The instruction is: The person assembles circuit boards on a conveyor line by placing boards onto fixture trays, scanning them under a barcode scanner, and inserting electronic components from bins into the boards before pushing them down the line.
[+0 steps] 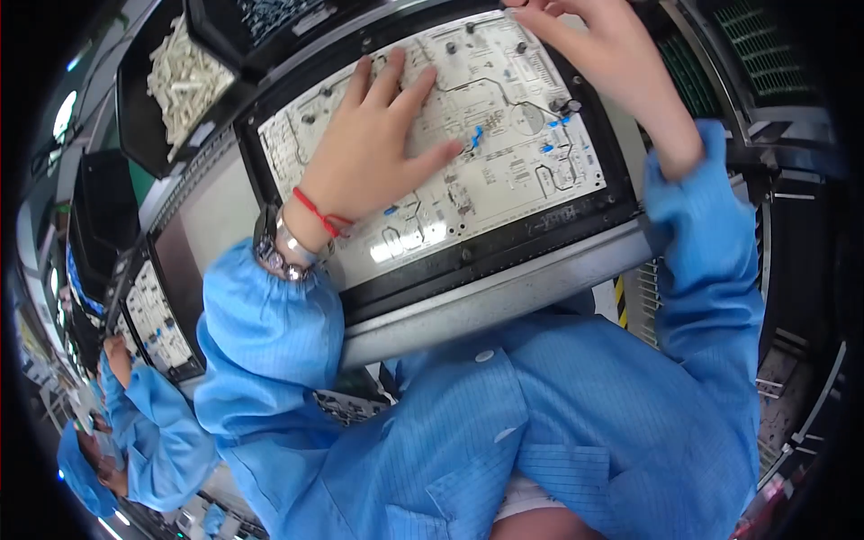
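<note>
nearest you, below both hands, a grey metal rail (504, 290) runs along the near side of a black frame (504, 243). inside that frame, beneath your left hand, lies a white circuit board (495, 157) with dark traces, some round black parts and a few blue ones. your left hand (378, 148) is palm down over it, fingers spread and nothing visible in its grasp; the thumb points toward a blue component (475, 137) just beside its tip. your right hand (598, 40) is well apart from the left, by the board's far right corner — its fingertips meet the upper edge of the view, so i cannot tell whether they pinch anything.

beyond your left hand, up and to its left, a black bin (135, 108) holds a loose heap of cream-white parts (184, 81). just beside it, a second bin (211, 27) carries small dark bluish pieces (279, 13), partly cut off. to the right of your right hand stands a green slotted rack (765, 45).

farther out, left of your left hand, is a third bin (108, 202) — its contents are hard to tell. below that bin, a co-worker's hand (117, 357) is near another board (155, 310).
</note>
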The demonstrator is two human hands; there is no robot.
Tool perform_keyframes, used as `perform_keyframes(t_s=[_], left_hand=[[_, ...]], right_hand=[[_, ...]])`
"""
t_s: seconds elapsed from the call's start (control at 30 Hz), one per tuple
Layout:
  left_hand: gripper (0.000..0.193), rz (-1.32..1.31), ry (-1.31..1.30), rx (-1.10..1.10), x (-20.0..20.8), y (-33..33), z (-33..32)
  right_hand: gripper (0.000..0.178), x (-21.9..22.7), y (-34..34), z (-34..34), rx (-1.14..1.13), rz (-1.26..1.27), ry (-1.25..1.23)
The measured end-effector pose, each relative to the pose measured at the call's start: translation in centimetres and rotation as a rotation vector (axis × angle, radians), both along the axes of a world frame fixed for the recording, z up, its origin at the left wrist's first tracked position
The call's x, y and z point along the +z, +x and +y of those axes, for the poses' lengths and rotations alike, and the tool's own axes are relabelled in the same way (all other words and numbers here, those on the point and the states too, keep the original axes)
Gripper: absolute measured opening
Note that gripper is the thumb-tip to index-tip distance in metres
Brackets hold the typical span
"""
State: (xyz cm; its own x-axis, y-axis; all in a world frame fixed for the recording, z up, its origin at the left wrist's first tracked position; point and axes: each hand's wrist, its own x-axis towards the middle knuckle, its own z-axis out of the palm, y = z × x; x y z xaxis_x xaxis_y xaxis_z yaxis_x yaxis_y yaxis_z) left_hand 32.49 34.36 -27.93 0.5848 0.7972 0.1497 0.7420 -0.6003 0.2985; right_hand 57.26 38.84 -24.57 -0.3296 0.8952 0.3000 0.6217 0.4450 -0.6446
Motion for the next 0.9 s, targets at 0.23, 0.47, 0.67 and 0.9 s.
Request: perform_keyframes(t_s=[0.23, 0.47, 0.67, 0.9], left_hand=[[0.032, -0.614, -0.544, -0.006, 0.7, -4.8, 1.6], [0.029, -0.312, -0.525, -0.168, 4.9, -10.9, -4.6], [0.042, -0.126, -0.479, -0.187, 2.2, -12.7, -8.2], [0.028, -0.095, -0.246, -0.133, 0.5, -12.7, -9.2]], right_hand=[[0.017, -3.4, -7.4, -9.0, 0.855, 0.004, 0.049], [0.03, -5.4, -9.9, -9.0, 0.77, -0.132, 0.248], [0.026, -5.4, -9.6, -7.8, 0.716, -0.125, 0.122], [0.028, 1.4, 0.6, -4.7, 0.458, -0.042, -0.068]])
